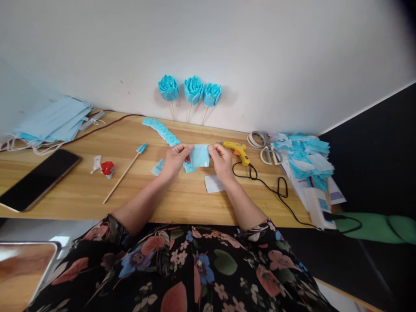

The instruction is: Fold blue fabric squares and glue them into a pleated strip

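Between my two hands a small light-blue fabric piece is held up flat above the table. My left hand pinches its left edge, and my right hand pinches the right edge. A row of overlapping folded blue pieces runs from behind my left hand toward the wall. Under my right wrist lies a pale fabric rectangle. Another small blue piece shows beside my left wrist. Just beyond my right hand rests a yellow glue gun. A wooden stick with a blue tip lies to the left.
Several blue face masks are piled at the left, behind a phone. Three blue fabric flowers lean on the wall. Scissors, blue scraps and a white power strip with a cord occupy the right side.
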The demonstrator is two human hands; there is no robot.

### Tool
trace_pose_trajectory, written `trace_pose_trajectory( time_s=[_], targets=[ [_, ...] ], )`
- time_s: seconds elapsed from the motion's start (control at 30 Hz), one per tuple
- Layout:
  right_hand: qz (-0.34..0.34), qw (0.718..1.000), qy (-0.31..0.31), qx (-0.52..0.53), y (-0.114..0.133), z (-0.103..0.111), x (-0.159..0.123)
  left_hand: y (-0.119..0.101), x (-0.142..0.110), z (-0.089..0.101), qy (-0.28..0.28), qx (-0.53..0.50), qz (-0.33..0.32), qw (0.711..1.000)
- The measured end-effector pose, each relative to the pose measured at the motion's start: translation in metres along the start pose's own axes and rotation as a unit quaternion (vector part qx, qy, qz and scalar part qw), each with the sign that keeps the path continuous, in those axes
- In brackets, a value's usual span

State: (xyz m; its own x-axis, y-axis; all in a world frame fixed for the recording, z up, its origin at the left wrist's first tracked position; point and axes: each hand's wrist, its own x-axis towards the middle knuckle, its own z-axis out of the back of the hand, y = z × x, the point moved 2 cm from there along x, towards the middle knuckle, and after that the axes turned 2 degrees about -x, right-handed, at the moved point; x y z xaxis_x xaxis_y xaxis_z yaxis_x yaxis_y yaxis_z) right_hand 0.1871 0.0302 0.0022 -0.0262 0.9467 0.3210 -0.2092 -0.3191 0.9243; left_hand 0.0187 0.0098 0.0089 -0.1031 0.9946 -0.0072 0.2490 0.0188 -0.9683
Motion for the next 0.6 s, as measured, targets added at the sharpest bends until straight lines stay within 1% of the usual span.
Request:
trace_pose_trajectory(
  time_s=[0.13,0.3,0.37,0.5,0.6],
  targets=[
    [-0.011,1.0,0.002,0.017,-0.004,-0.001,0.001,0.001,0.0,0.001,0.0,-0.005,0.0,1.0],
    [-0.055,0.991,0.058,0.11,-0.009,-0.005,0.002,0.006,0.006,0.007,-0.03,-0.012,-0.004,0.999],
    [-0.07,0.987,0.071,0.127,-0.01,-0.006,0.002,0.007,0.008,0.008,-0.04,-0.015,-0.008,0.999],
    [-0.083,0.987,0.087,0.11,-0.012,-0.007,0.001,0.007,0.009,0.009,-0.048,-0.018,-0.011,0.999],
    [-0.084,0.99,0.075,0.087,-0.015,-0.007,0.003,0.007,0.009,0.007,-0.037,-0.038,-0.012,0.999]
  ],
)
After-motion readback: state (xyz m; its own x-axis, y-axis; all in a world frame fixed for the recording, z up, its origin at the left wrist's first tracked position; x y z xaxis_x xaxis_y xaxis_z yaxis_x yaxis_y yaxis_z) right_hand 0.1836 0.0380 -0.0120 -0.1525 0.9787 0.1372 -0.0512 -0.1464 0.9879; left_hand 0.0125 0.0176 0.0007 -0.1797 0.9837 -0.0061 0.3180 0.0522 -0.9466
